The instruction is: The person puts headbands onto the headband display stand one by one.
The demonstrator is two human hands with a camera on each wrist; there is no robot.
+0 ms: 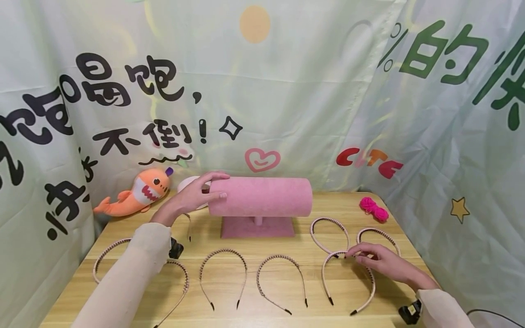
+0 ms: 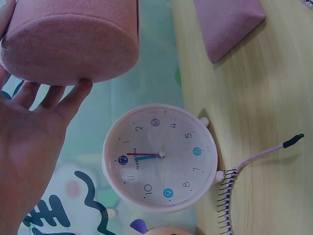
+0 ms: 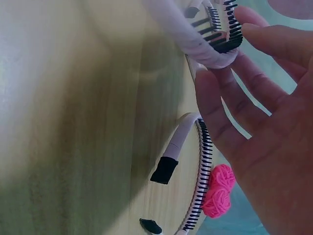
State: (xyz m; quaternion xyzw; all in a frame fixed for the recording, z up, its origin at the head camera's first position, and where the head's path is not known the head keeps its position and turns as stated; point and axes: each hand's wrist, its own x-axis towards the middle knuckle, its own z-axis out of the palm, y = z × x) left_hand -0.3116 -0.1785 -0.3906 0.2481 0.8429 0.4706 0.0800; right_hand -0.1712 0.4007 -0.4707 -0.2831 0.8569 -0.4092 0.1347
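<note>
My left hand (image 1: 201,193) grips the left end of a pink cylindrical display stand (image 1: 262,197), fingers over the top and thumb on its front. In the left wrist view, the fingers bend against the roll's far side. My right hand (image 1: 379,259) pinches a pink headband (image 1: 373,286) near its top, thumb and forefinger on the band. The right wrist view shows dark teeth along its inner side. Two more pink headbands (image 1: 329,219) (image 1: 379,230) lie behind that hand. Two toothed headbands (image 1: 223,250) (image 1: 279,256) lie in front of the stand.
A round alarm clock (image 2: 161,181) stands by the left hand, beside an orange plush shark (image 1: 139,193). Pink yarn (image 1: 374,209) lies at the back right. More headbands (image 1: 186,278) (image 1: 98,259) lie around the left arm. Printed cloth (image 1: 287,91) hangs behind the wooden table (image 1: 242,316).
</note>
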